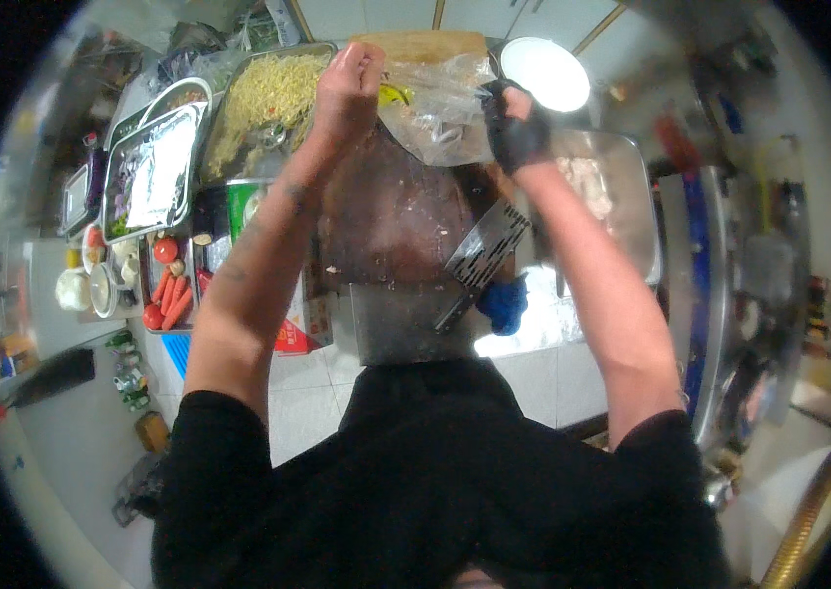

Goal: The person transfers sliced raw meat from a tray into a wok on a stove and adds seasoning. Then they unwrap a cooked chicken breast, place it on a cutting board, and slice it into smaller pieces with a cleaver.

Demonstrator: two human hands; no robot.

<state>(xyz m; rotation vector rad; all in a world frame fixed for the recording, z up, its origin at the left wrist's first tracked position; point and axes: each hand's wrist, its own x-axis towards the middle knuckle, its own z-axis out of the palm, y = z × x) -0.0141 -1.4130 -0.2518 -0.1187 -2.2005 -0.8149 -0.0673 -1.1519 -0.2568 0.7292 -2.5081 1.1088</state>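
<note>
The brown chopping board (396,216) carries a cleaver (489,245) at its right part. Left of this board, one metal tray (219,120) carries yellow shreds (278,88), and a nearer tray (150,283) carries tomatoes (166,250) and carrots (177,299). Right of the board, another tray (633,201) carries pale pieces (587,187).

Kitchen, shown by cleaver (487,245), carrots (178,307), tomatoes (166,250), metal tray (633,191).
</note>
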